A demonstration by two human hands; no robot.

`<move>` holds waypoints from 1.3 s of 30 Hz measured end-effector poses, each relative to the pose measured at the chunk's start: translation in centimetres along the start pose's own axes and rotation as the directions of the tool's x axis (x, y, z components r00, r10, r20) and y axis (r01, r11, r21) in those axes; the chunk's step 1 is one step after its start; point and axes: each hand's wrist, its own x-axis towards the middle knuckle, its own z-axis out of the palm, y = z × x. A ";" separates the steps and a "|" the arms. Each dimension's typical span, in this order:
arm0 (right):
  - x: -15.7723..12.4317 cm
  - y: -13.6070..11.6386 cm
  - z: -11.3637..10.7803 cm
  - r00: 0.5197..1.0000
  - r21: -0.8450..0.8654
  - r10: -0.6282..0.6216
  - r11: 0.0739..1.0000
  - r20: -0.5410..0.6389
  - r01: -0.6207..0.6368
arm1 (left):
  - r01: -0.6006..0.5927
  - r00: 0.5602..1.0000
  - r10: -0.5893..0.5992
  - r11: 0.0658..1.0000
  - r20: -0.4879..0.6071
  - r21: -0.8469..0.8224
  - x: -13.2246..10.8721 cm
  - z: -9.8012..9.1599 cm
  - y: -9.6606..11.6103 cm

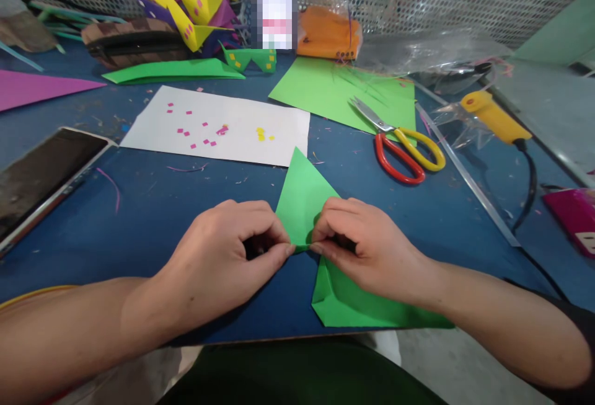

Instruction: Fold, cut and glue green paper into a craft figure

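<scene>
Between my two hands is a green paper piece (303, 197) with a pointed top, its lower edge pinched at a narrow fold. My left hand (232, 237) grips that edge from the left between thumb and fingers. From the right, my right hand (362, 240) pinches the same edge, its fingertips a short gap from the left thumb. Another green folded part (367, 306) lies under my right hand and wrist, near the table's front edge; whether it joins the pinched piece is hidden. Beyond them lies a white sheet (251, 110) with small pink and yellow paper bits.
Scissors (385, 126) with red and yellow handles lie partly on a light green sheet (316, 85). A yellow glue gun (495, 116) with a black cord is at right. A phone (51, 169) lies at left. Yellow and purple folded paper (198, 5) stands at the back.
</scene>
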 end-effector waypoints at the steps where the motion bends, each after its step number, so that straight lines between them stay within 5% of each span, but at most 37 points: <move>1: 0.0 0.0 0.0 1.000 0.003 -0.001 1.000 0.005 0.001 | -0.009 1.000 0.009 1.000 0.005 -0.004 -0.1 -0.1 0.0; 12: -0.1 0.1 -0.1 1.000 -0.005 0.000 1.000 0.008 0.000 | -0.080 0.990 0.035 0.933 0.133 0.351 0.1 -2.3 -0.9; 27: 0.0 0.2 0.0 1.000 -0.003 -0.017 1.000 -0.008 0.017 | 0.001 0.989 -0.026 0.985 0.142 0.175 0.2 -1.8 -0.7; 39: -0.1 0.1 0.2 0.999 -0.023 -0.040 0.999 -0.017 0.039 | -0.074 0.988 0.054 0.987 0.142 0.139 -0.1 -1.2 -0.6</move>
